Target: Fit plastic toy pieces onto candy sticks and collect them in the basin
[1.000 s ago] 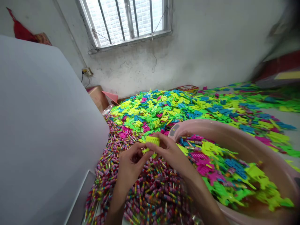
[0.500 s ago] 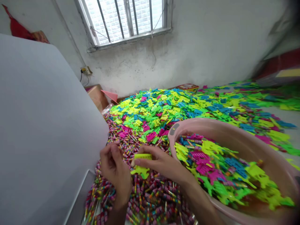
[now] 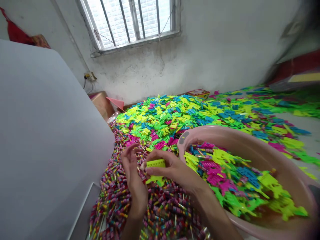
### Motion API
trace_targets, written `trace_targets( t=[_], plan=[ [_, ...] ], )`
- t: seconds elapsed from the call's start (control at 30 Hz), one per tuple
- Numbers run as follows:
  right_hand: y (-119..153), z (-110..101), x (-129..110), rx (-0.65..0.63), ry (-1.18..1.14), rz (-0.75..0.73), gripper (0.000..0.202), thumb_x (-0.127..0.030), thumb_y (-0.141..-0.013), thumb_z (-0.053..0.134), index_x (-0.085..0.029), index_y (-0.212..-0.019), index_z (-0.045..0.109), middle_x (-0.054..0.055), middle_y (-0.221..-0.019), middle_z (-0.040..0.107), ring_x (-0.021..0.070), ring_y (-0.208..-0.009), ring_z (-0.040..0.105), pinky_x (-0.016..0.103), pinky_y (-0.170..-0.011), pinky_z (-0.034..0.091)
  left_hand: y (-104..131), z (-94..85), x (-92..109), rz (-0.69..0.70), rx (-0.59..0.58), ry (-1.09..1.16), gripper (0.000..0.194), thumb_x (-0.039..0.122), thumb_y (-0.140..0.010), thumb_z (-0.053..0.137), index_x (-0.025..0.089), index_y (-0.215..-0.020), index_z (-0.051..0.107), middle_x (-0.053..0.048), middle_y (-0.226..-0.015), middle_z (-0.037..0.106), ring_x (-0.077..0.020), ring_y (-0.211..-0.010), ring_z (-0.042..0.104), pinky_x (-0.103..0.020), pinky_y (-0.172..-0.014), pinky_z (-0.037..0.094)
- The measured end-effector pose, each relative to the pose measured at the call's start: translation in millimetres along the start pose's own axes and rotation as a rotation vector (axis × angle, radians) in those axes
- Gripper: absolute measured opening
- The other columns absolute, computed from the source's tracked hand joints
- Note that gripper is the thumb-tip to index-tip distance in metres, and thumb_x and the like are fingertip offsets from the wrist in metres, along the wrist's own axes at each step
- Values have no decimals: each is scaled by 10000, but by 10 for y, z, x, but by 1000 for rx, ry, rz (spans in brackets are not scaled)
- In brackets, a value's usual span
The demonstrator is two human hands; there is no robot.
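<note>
My right hand pinches a bright yellow plastic piece between thumb and fingers. A row of small holes runs along the top edge of this piece, and its lower part has an irregular cut-out outline. Just to the left is my left hand, its fingers apart and partly bent, with nothing visible in it. Beneath both hands spreads a heap of small multicoloured sticks with pinkish wrapped sections. To the right, a pink oval tub contains yellow, green, magenta and blue plastic pieces mixed with some sticks.
Behind the hands rises a large pile of similar coloured pieces, spreading rightwards. A pale smooth panel stands close on the left. At the back are a cardboard box, a wall and a barred window.
My left hand has uncurled from a closed pose and shifted right, nearer the yellow piece. My right hand keeps its hold on the piece. The view has shifted slightly.
</note>
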State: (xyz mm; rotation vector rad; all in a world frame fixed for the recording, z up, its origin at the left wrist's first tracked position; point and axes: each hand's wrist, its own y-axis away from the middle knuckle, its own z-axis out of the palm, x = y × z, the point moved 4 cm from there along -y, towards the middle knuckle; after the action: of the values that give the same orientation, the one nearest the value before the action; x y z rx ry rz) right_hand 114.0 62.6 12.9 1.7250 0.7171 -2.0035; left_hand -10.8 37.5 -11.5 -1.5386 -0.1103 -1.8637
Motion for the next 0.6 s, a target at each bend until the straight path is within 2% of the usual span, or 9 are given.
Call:
trace_targets(
  t=[0.1,0.17,0.23,0.3,0.37,0.47,0.53,0.6],
  plan=[
    [6,-30,-37,75,32,-67,192,-335,-807,767,-234,-961,712,4,-1040,690,200,-1023,647,327,-934,487,48,83,-171,-245,-20,164,375,554,-925,555,247,-1131,618,-36,-1108,661,-193,-1035,638,-287,-845,501],
    [-6,-40,-32,98,33,-83,181,-329,-815,758,-230,-959,712,13,-1080,692,207,-1050,645,338,-961,481,86,128,-271,-426,-17,240,459,631,-837,615,202,-994,647,-40,-945,687,-207,-905,675,-294,-765,523],
    [-22,-39,-13,92,20,-73,206,-353,-822,751,-221,-975,709,27,-1089,692,213,-1043,650,346,-957,483,107,142,-332,-547,-16,255,515,684,-746,667,178,-840,641,-25,-785,667,-210,-795,679,-293,-703,524],
    [-30,-35,-3,85,-1,-69,232,-389,-831,742,-215,-979,700,27,-1052,693,208,-1011,656,334,-929,486,85,119,-348,-549,-35,209,531,698,-717,686,173,-776,630,-10,-724,649,-192,-728,662,-269,-637,503],
    [-29,-51,-9,144,-10,-87,236,-404,-832,739,-220,-969,682,13,-1019,685,195,-988,651,305,-891,484,17,52,-327,-441,-24,103,507,675,-747,688,173,-751,622,11,-697,628,-146,-647,617,-228,-563,454],
    [-20,-95,-20,294,-7,-114,223,-399,-840,720,-230,-963,646,-8,-964,669,186,-959,635,275,-842,472,-98,-39,-277,-300,-19,-4,509,642,-820,655,182,-648,523,72,-538,450,-73,-458,431,-189,-451,345],
    [-19,-115,-21,355,-5,-126,218,-419,-861,687,-229,-955,636,-14,-930,662,186,-941,627,271,-833,466,-148,-51,-250,-301,-74,10,529,668,-860,590,191,-655,492,91,-509,358,-61,-406,336,-183,-404,301],
    [-21,-132,-18,394,-1,-131,230,-444,-880,660,-230,-960,639,-15,-928,665,185,-936,623,267,-832,467,-162,-31,-212,-326,-170,5,500,683,-874,558,194,-774,550,84,-564,404,-62,-408,344,-178,-377,296]
  ],
)
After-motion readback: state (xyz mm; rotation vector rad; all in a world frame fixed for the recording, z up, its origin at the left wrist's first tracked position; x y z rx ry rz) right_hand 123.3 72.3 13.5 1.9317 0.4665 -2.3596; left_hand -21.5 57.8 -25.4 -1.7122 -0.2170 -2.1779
